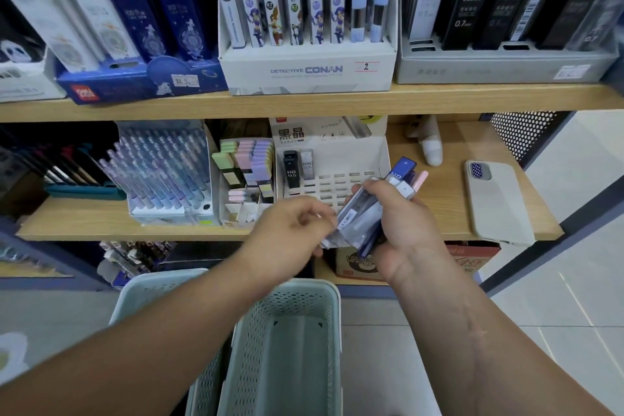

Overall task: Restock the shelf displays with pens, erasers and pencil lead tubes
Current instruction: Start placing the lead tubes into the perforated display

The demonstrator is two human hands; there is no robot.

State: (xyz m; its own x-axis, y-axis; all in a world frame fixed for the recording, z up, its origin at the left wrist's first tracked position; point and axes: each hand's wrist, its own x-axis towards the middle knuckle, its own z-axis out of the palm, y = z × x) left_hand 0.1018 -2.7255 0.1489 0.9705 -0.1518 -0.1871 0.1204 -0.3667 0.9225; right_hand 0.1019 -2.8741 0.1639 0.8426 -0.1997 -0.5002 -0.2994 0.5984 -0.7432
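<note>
1. Basket (256, 331): pale green, perforated, nearest the camera, below both forearms.
2. Right hand (401, 230): grip clamped round a bundle of pencil lead tubes (368, 209), held above the basket, in front of the middle shelf (449, 179).
3. Left hand (290, 230): grip pinched on the lower end of one tube in that bundle.
4. Hands and bundle cover the front rows of the slotted display (337, 184). Two HB 0.5 tubes (291, 169) stand in its rear left slots.
5. Left of the display: eraser box (248, 165), then pen display (162, 169).
6. Right, well apart: phone (496, 203), face down on the same shelf.
7. Upper shelf: Conan box (307, 69), directly above.
</note>
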